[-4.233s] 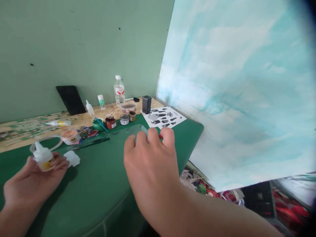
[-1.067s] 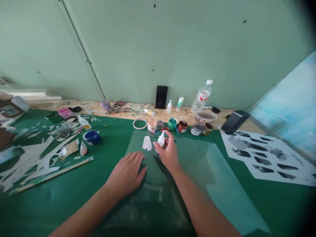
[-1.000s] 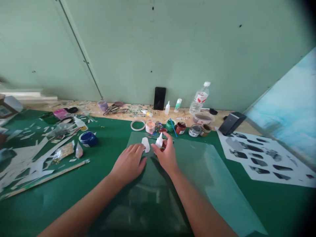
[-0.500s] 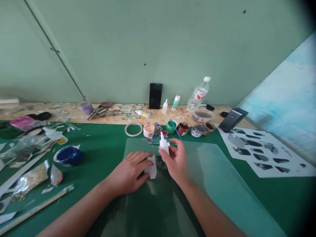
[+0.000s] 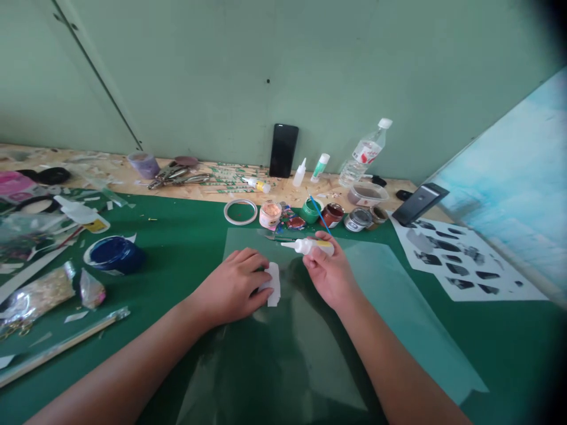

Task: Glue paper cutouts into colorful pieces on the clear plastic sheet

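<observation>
"How are the hands set?"
"Near, the left hand (image 5: 237, 286) pinches the white paper (image 5: 274, 283) over the clear sheet (image 5: 390, 295); a light, flat hold seems best; slightly farther right, the right hand (image 5: 330, 271) grasps the nozzle bottle (image 5: 310, 245), tipped leftward; hard squeezing might drip."
"And beyond?"
"Jars (image 5: 331, 221); avoid nudging them."

Single head-worn view: the green-covered table (image 5: 181, 236) is seen from close above its near side, forward and downward, with the left hand (image 5: 239, 286) and right hand (image 5: 332, 271) framed near centre, the wall (image 5: 199, 71) behind.
</observation>
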Demonstrator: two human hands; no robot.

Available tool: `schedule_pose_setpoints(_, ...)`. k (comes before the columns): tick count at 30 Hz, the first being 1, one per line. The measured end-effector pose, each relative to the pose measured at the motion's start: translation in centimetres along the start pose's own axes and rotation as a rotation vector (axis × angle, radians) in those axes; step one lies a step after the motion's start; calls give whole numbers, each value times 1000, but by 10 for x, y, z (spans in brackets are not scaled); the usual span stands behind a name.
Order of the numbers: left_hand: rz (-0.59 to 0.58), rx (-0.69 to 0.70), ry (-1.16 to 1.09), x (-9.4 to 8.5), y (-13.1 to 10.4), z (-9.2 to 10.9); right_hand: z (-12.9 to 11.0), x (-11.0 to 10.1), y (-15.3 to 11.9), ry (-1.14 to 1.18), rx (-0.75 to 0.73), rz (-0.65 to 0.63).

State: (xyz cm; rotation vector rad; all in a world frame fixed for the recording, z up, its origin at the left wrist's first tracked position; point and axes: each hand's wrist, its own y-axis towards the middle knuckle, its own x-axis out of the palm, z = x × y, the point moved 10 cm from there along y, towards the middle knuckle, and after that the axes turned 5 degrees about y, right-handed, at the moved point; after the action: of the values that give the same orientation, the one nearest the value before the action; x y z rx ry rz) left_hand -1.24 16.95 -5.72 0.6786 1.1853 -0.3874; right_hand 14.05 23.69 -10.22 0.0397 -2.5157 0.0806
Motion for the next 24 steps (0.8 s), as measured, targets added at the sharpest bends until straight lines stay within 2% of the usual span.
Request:
schedule_pose_setpoints(2, -53, -8, 27, 0, -2, 2, -1, -4, 1, -27, -3, 12)
schedule_pose_setpoints(5, -119, -93, -8, 4, -6, -3, -2, -7, 1, -76, -9, 24)
schedule_pose_setpoints(11, -130, -175, -53, 11, -9, -11, 4, 4, -1, -205, -7, -70)
schedule_pose_setpoints(14, -133, -198, -67, 13, -8, -12, 8, 8, -1, -291, -57, -120)
schedule_pose_setpoints(19, -176, -243, -10, 16, -9, -13, 9, 13, 1, -399, -156, -117)
schedule_pose_setpoints(24, -242, -243, 42, 20, -8, -12, 9, 14, 1, -366, -187, -103)
